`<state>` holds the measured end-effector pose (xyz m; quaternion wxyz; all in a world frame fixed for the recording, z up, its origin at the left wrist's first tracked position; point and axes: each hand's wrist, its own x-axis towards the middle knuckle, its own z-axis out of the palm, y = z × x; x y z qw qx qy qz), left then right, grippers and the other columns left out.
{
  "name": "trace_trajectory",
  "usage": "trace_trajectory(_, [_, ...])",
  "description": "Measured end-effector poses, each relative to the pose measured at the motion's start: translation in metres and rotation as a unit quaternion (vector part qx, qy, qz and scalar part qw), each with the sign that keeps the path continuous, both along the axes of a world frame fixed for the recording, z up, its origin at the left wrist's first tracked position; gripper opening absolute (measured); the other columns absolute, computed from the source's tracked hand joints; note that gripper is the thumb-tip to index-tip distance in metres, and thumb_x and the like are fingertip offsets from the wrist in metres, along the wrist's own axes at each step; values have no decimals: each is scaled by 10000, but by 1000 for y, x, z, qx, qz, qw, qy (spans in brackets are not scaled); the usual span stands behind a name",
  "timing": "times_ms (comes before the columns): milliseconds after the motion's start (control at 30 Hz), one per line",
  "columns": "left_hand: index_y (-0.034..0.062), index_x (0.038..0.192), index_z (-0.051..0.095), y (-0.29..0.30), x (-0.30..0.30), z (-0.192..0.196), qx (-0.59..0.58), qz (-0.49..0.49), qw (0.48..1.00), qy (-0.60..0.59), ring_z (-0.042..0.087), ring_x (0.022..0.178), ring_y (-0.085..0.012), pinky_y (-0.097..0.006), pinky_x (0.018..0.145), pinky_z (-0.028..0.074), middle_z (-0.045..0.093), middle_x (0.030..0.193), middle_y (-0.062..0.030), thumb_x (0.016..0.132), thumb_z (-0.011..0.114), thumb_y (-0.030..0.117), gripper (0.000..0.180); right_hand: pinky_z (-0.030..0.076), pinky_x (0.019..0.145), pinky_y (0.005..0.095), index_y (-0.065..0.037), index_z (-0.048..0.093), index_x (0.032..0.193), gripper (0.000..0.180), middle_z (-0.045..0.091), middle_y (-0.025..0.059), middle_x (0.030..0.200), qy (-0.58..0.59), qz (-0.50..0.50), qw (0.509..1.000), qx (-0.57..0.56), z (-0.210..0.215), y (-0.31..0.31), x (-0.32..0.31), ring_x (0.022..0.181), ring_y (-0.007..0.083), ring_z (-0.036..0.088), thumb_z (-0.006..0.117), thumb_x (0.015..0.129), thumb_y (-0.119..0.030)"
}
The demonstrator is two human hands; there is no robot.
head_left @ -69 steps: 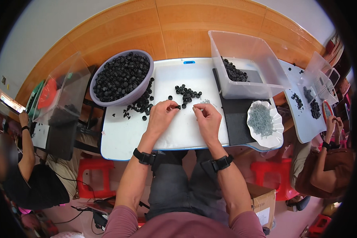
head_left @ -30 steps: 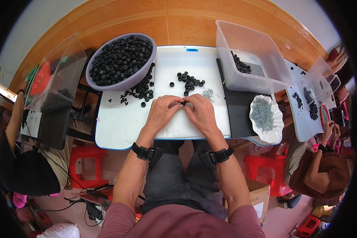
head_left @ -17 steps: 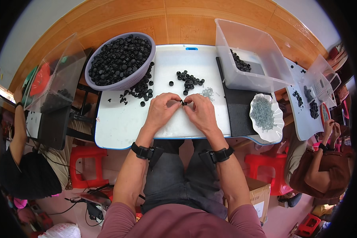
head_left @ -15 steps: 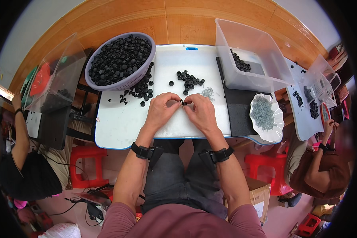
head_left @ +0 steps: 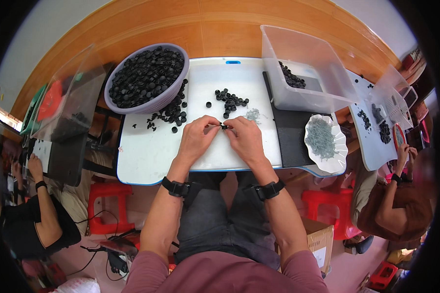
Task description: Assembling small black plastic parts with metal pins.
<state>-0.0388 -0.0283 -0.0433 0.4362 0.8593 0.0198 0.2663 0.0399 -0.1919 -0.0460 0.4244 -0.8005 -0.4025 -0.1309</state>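
Note:
My left hand [head_left: 199,138] and my right hand [head_left: 244,138] meet over the near half of the white table, their fingertips almost touching. Pinched in the right fingertips is a small black round cap [head_left: 224,127]. The left thumb and forefinger are closed against its left side; whatever they hold is too small to make out. Just beyond the hands lies a loose cluster of black caps [head_left: 232,101], with one single cap [head_left: 209,104] to its left. A little pile of thin, pale grey pins or screws [head_left: 253,115] rests beside the right fingers.
A lavender basket [head_left: 184,73] heaped with black caps stands far left, with loose black parts [head_left: 173,115] spilled beside it. To the right are a clear bin [head_left: 318,100], a black mat [head_left: 292,139] and a white scalloped dish [head_left: 341,146] of grey pieces. Co-workers sit on both sides.
My hands stay together, the black cap turned slightly between the fingertips. At the left, a co-worker's arm has come down from the bin toward their table. The view has shifted slightly.

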Motion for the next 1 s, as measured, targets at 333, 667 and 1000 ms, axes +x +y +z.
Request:
trace_trajectory(333, [-3,1089,733,2,0,2,-7,40,999,-4,724,817,-213,-312,755,564,754,1000,-130,896,735,57,202,504,653,351,-48,730,953,121,702,88,868,45,-96,979,176,17,-25,1,687,240,624,743,841,-5])
trace_trajectory(667, [17,1058,685,1,-1,0,-5,59,998,1,736,846,-263,-343,750,581,742,962,-137,871,751,50,201,544,745,420,-45,724,899,77,711,122,888,20,-167,984,-66,32,-81,50,834,329,697,688,879,-110])
trace_trajectory(1000, [8,1031,705,-2,-2,1,-23,39,998,-40,706,772,-183,-293,745,561,738,886,-92,857,765,47,187,556,653,453,-57,706,816,61,688,136,854,-111,-171,953,-225,18,-61,64,733,348,703,692,840,-112])
